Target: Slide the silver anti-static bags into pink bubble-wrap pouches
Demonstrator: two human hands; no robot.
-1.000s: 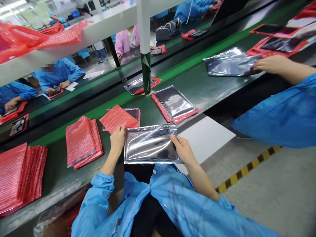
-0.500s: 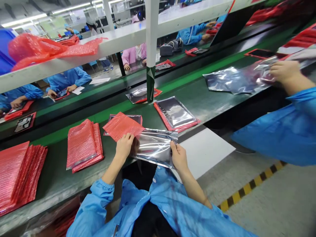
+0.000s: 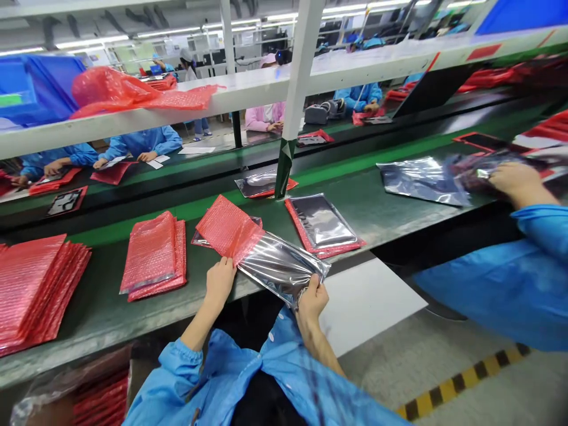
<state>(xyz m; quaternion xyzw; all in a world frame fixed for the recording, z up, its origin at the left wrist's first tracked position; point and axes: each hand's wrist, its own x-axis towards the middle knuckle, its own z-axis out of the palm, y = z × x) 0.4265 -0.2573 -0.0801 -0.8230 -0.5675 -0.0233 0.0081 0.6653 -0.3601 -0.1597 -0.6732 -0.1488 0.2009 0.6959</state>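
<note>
My left hand (image 3: 220, 281) pinches the near edge of a red bubble bag (image 3: 228, 228). A shiny silver pouch (image 3: 279, 266) extends out of the bag's mouth, its left end covered by the red plastic. The pouch's right end is gripped by my right hand (image 3: 313, 299), fingers closed and the film creased around them. Partly under the red bag lies another silver-and-red packet (image 3: 202, 239). Right of it, a silver pouch (image 3: 323, 220) rests on a red bubble bag (image 3: 302, 228) on the green bench (image 3: 106, 266).
Stacks of red bubble bags (image 3: 153, 251) (image 3: 35, 290) stand at left. A white post (image 3: 302, 65) rises behind my work, under a white shelf (image 3: 248, 97). At right, a co-worker's hand (image 3: 517, 180) handles silver film. A white board (image 3: 373, 302) juts out below the bench.
The red bag now covers the pouch's left end, and the pouch slants down to the right. My right hand has moved lower. The camera view has shifted.
</note>
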